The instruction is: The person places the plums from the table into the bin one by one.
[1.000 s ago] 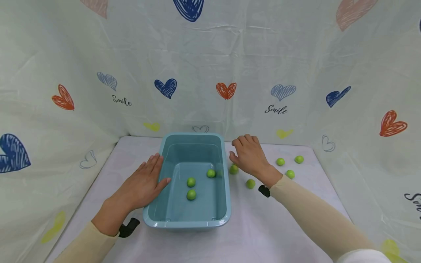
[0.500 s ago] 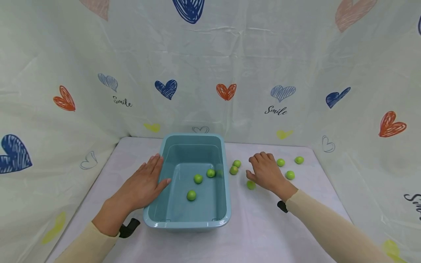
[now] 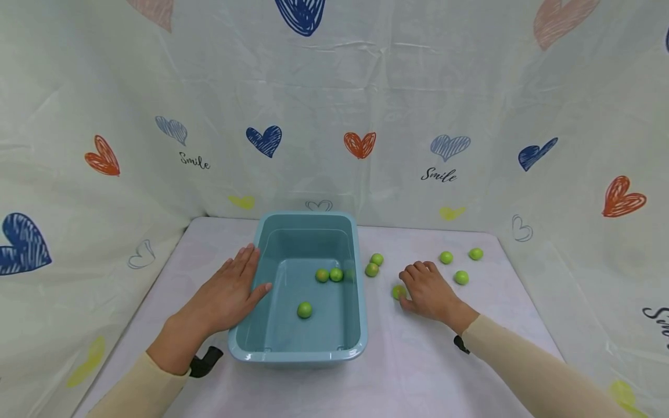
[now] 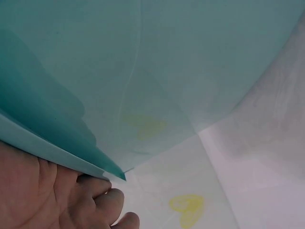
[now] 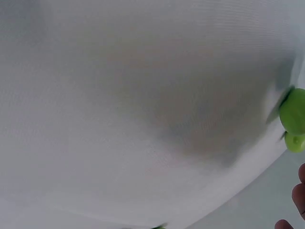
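Note:
My left hand (image 3: 222, 293) lies along the left rim of a light blue plastic basin (image 3: 297, 356), fingers straight and thumb over the inner wall. In the left wrist view the basin's side (image 4: 157, 62) rises beside that hand's palm and fingers (image 4: 86, 195). Inside the basin sit three small green limes, one of them a lime (image 3: 304, 310) nearer the front. My right hand (image 3: 428, 292) is low over the table at another lime (image 3: 398, 291), its thumb overlapping that lime. The right wrist view shows only the fingertips (image 5: 299, 196) at its edge.
Two limes (image 3: 372, 269) lie close together beside the basin's right wall. Three more, including a lime (image 3: 461, 277), are on the white table (image 3: 418, 371) beyond my right hand. A white cloth with printed hearts (image 3: 397, 87) hangs behind and at both sides.
My right hand has moved right and down from beside the basin to the lime. One lime inside the basin has rolled back against another. The left hand stays put.

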Demonstrator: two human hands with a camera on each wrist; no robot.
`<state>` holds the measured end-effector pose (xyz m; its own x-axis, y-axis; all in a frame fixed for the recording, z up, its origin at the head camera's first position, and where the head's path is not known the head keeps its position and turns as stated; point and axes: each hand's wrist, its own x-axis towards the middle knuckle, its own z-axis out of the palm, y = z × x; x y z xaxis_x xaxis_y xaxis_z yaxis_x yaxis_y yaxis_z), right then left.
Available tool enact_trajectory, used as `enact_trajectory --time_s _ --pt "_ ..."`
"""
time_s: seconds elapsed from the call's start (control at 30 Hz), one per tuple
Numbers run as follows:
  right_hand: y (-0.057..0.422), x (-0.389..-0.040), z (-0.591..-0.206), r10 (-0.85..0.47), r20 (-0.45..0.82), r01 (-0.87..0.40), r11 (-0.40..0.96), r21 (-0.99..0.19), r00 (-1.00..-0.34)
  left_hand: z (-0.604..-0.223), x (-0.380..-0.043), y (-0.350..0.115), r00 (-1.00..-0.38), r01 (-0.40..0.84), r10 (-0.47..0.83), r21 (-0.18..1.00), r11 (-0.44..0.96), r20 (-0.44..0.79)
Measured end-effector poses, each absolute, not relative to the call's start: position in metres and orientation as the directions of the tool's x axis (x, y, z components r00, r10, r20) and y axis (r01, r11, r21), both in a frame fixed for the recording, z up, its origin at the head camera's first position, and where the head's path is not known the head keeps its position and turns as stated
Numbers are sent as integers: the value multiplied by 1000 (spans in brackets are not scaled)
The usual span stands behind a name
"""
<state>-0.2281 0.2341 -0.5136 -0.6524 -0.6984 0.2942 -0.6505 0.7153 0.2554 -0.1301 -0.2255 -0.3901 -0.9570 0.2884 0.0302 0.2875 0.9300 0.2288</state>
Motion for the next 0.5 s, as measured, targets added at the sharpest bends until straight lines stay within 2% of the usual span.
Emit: enact_trajectory --time_s 0.3,0.5 --pt "233 -225 -519 -702 205 -641 708 296 -681 -390 -130 -225 -957 288 288 226 931 32" --pt "235 -226 -525 -713 229 -648 700 301 -663 -390 -131 -225 -957 288 288 222 931 32"
